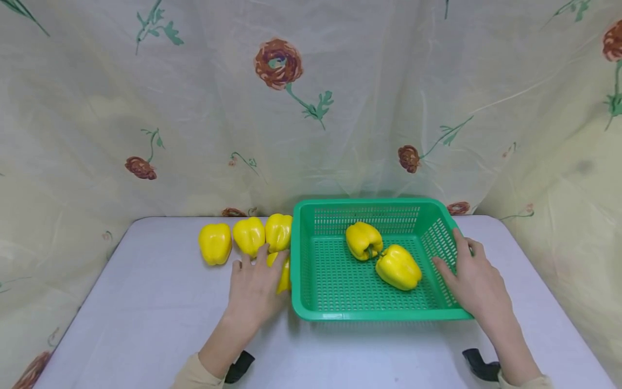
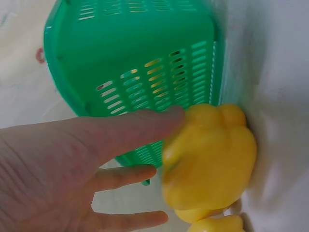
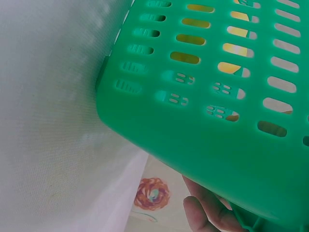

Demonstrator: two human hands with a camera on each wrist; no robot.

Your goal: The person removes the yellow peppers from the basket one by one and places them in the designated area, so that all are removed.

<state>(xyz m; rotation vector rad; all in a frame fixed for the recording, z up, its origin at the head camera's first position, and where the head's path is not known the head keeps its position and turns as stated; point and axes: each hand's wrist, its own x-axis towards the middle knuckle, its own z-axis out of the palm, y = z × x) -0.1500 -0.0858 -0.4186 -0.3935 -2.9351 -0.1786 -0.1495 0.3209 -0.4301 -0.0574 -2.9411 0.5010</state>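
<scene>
A green plastic basket [image 1: 379, 314] stands on the table with two yellow bell peppers [image 1: 398, 268] lying inside. My right hand [image 1: 478, 283] grips its right rim, thumb on the inner side and fingers outside; the right wrist view shows some of those fingers [image 3: 205, 210] beyond the rim. Just left of the basket, my left hand [image 1: 255, 292] reaches over another yellow bell pepper [image 2: 210, 159]. Its thumb touches that pepper in the left wrist view, while the other visible fingers extend fairly straight. Part of this pepper is hidden by the hand in the head view.
Three more yellow bell peppers [image 1: 249, 236] stand in a row behind my left hand, left of the basket. A pale cloth covers the table [image 1: 146, 313]. Flowered sheeting [image 1: 209, 108] hangs behind and at both sides. Black curved pieces [image 1: 481, 366] show near both wrists.
</scene>
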